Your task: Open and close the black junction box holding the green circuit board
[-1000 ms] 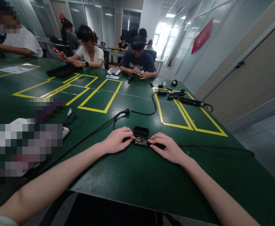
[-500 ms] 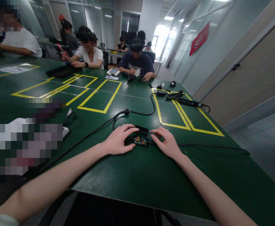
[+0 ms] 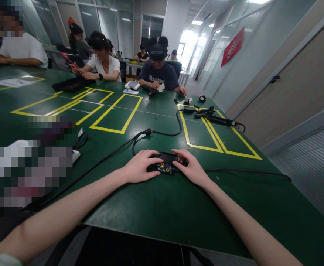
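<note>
A small open black case with a colourful circuit board (image 3: 166,169) lies on the green table (image 3: 156,210) in front of me. A black cover (image 3: 167,158) sits just above and behind it. My left hand (image 3: 139,167) pinches the cover's left end with curled fingers. My right hand (image 3: 190,169) grips its right end the same way. A black cable (image 3: 247,171) runs from the case to the right under my right hand.
Another black cable (image 3: 135,140) loops toward a plug beyond my hands. Yellow tape rectangles (image 3: 117,112) mark the table. Black tools (image 3: 217,119) lie at the far right. Several people (image 3: 159,72) work at the far side. A white object (image 3: 75,155) lies left.
Both hands lifted off the case, reached to the cover behind it, and now hold its two ends, drawn close over the circuit board.
</note>
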A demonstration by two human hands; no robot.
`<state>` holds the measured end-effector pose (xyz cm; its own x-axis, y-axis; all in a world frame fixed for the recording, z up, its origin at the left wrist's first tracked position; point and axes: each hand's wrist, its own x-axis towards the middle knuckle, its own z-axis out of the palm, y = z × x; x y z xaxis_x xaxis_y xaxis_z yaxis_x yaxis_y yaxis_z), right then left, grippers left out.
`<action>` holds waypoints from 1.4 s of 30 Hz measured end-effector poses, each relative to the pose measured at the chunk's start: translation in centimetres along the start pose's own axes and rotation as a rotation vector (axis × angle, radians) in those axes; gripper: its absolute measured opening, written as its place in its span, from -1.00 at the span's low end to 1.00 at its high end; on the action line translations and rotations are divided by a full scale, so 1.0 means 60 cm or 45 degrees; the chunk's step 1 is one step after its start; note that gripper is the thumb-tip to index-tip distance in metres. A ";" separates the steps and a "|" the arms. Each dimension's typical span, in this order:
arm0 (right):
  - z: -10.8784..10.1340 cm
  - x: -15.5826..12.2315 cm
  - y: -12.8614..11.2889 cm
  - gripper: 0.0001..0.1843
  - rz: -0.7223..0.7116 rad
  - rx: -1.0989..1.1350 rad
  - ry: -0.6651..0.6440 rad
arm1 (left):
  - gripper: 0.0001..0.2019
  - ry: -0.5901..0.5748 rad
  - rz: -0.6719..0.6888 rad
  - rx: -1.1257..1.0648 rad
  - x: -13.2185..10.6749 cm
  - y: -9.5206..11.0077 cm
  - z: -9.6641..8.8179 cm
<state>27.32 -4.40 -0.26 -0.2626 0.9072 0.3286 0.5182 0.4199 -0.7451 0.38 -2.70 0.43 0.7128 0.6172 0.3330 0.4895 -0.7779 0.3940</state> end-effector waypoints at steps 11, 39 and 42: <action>0.003 -0.004 -0.008 -0.57 0.148 0.214 -0.062 | -0.62 0.057 -0.005 -0.024 -0.002 0.002 -0.001; -0.009 -0.015 -0.025 -0.83 -0.236 0.112 -0.272 | -0.65 0.138 -0.189 -0.072 0.000 0.006 -0.004; -0.009 -0.016 -0.028 -0.85 -0.291 0.024 -0.276 | -0.64 0.104 -0.172 -0.127 -0.001 0.008 -0.009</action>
<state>27.15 -5.98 0.98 -0.5392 0.7618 0.3591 0.4110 0.6102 -0.6773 0.30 -3.07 1.06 0.5989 0.7260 0.3380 0.5228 -0.6741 0.5217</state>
